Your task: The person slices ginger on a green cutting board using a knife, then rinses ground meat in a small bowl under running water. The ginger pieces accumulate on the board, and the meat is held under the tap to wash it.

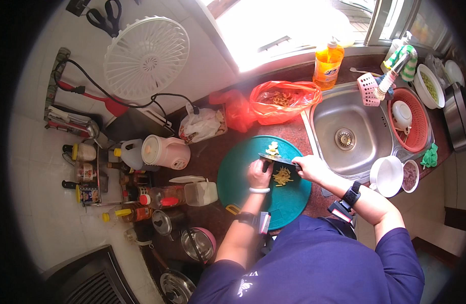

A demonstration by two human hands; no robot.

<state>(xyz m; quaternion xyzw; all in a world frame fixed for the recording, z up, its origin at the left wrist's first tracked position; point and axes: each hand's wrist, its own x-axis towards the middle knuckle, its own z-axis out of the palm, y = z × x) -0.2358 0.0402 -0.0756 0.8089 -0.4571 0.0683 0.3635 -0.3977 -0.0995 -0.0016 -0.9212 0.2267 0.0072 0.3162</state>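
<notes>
My right hand (308, 169) grips the dark handle of a kitchen knife (277, 158), whose blade lies across a round green cutting board (240, 205). My left hand (260, 174) rests on the board with curled fingertips close to the blade. Whatever lies under those fingers is mostly hidden. A small heap of pale yellow cut strips (283, 177) sits on the near side of the blade. Beyond it are pale cut pieces of food (273, 148).
Right of the board is a steel sink (332, 117) with a faucet (394, 76) and red colander (423, 125). White bowls (386, 176) stand nearby. Behind the board sits an open red plastic bag (271, 114). A pink appliance (166, 152) and a plastic container (201, 193) stand left.
</notes>
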